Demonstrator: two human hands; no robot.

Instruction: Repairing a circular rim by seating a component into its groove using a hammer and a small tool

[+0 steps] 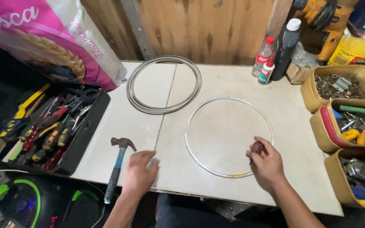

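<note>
Presently our right hand [268, 165] grips a small dark-red-handled tool [256, 148] at four o'clock on the thin white open ring [229, 137], unjoined at nine; left hand [140, 174], fingers loosely curled, holds nothing beside the blue-handled claw hammer [117, 166].

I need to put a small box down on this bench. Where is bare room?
Bare board lies inside the white ring, inside the grey coil, and between the coil and the hammer. The right edge is crowded with bins and bottles; the tool tray fills the left.
</note>
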